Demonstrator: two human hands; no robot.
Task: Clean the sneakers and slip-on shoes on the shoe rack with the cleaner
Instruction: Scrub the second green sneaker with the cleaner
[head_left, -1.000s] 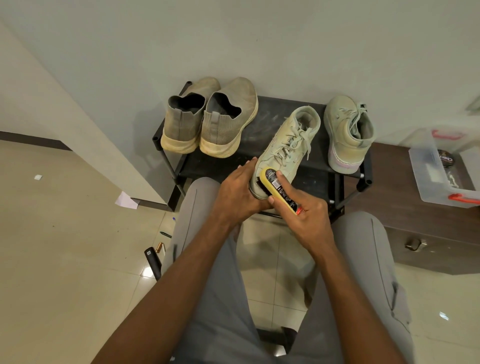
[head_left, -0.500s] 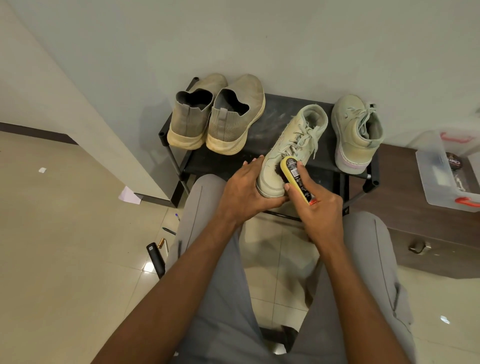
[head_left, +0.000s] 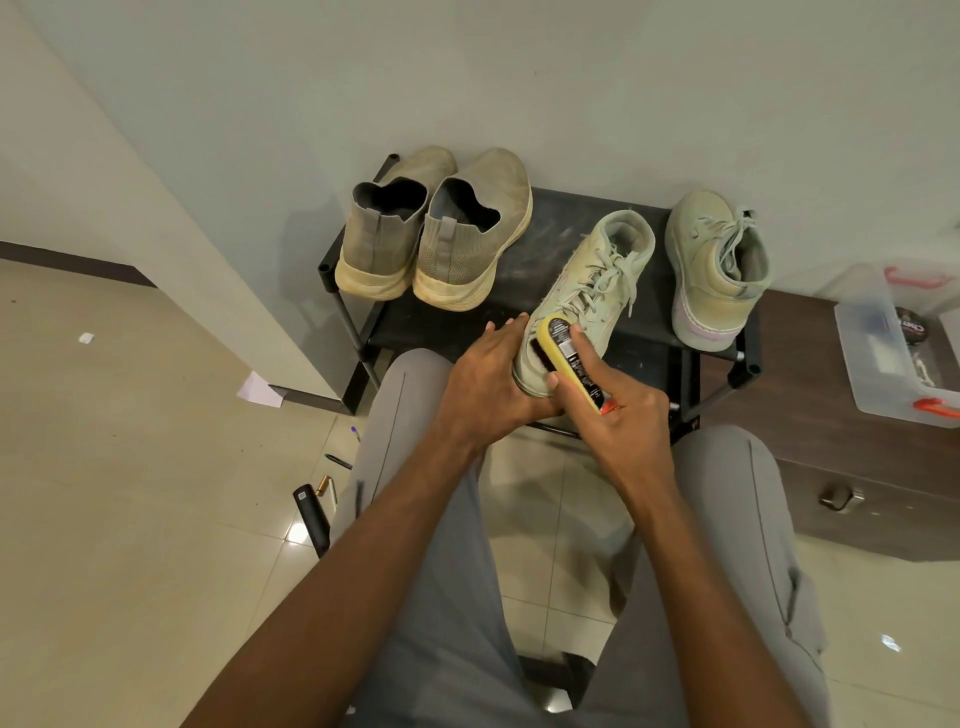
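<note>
Your left hand (head_left: 491, 376) cups toe of near sneaker (head_left: 587, 296), fingers curled around its left side. Your right hand (head_left: 621, 415) grips one yellow brush (head_left: 569, 361), thumb and fingers pinching its edges, index finger stretched along top; bristles rest on sneaker toe. Counts on rack (head_left: 561, 208): two sneakers, second sneaker (head_left: 714, 265) at right end, standing apart; two slip-ons (head_left: 431, 234) at left, side by side, heels toward you. One clear bin (head_left: 872, 358) on cabinet, right.

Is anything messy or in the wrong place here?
Yes. A scrap of paper, two pens and a small brass-coloured tube lie scattered on the floor beside the shoe rack, whose top looks scuffed with pale dusty marks. Nothing looks spilled.
</note>
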